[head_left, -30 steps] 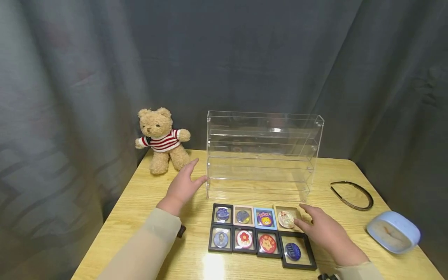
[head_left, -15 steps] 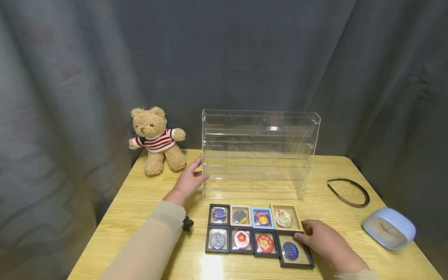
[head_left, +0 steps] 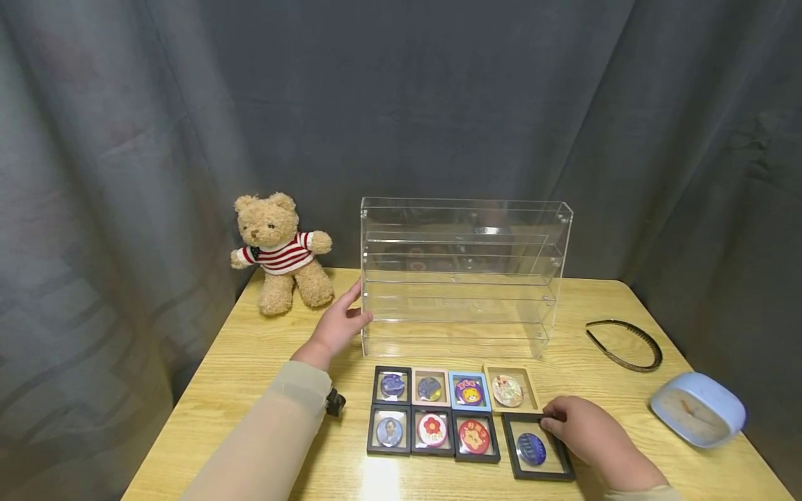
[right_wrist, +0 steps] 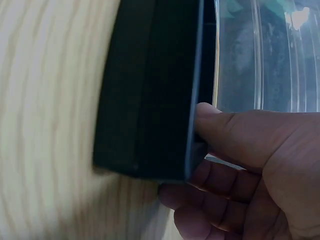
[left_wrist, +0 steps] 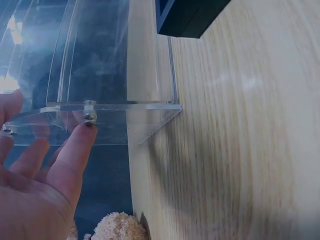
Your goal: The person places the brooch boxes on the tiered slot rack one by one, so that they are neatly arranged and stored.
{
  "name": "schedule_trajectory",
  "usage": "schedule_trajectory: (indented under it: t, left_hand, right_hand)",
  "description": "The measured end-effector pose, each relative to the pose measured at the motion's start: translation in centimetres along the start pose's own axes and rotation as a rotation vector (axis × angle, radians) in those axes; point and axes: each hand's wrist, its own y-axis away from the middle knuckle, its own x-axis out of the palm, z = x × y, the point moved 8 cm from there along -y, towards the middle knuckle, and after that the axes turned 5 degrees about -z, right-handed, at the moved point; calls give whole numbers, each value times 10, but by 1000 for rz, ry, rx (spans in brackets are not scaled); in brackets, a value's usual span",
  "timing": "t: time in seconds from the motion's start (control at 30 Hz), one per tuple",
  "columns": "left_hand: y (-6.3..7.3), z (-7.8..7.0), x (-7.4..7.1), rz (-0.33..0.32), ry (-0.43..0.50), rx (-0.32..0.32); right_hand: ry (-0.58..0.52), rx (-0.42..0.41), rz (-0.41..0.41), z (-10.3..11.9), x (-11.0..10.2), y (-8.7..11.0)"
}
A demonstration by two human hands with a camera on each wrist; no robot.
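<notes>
My right hand (head_left: 583, 435) pinches the upper right edge of a black floating display frame (head_left: 571, 470) that holds a round blue badge (head_left: 531, 449). In the right wrist view, the thumb is on the rim of this frame (right_wrist: 150, 100), with other fingers curled beneath its edge. My left hand (head_left: 338, 327) touches the left side of a clear acrylic display case (head_left: 464, 278). Its thumb is at the front edge, and its other fingers reach along the side. In the left wrist view, a fingertip meets the clear side panel (left_wrist: 135, 107) by a small screw.
Several badge frames lie in two rows before the case, including a gold frame (head_left: 530, 400), a blue frame (head_left: 484, 379) and a black frame with a red badge (head_left: 495, 449). A teddy bear (head_left: 276, 236) sits back left. A headband (head_left: 651, 348) and blue clock (head_left: 720, 400) lie right.
My left hand has moved forward to the case's side. My right hand has come down from beside the gold frame, taken the black frame's edge and slid it slightly right, leaving a gap.
</notes>
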Motion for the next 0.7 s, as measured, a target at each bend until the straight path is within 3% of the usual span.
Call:
schedule_trajectory:
  t: [0.23, 0.7]
  left_hand:
    - [0, 0, 0, 6, -28, -6]
    - [1, -1, -1, 31, -58, -10]
  right_hand:
    - [6, -9, -11, 1, -8, 1]
    - [-85, -51, -32, 6, -34, -4]
